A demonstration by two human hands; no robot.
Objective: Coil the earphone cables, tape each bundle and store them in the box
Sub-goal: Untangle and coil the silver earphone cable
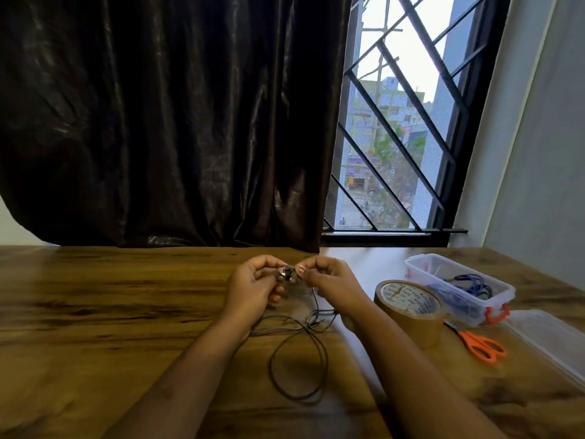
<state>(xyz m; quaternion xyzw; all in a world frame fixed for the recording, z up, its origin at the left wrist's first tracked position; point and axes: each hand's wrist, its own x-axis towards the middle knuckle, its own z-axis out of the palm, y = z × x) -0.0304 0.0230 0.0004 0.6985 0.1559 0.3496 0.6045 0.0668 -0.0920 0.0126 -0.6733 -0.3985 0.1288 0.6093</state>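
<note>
We pinch the earbuds (287, 274) between curled left hand (253, 288) and right hand (334, 282), their black earphone cable (311, 321) trailing toward us across the worktop (126, 312), box (421, 274) rightward.

Home room, dark curtain (164, 122), barred window (408, 122)

The tape roll (410, 312) sits mid-right on the table (95, 312); the box (459, 286) behind it, scissors (481, 343) beside it.

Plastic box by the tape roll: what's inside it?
A coiled blue cable lies inside the box. The tape roll hides part of its left side; contents there cannot be seen.
</note>
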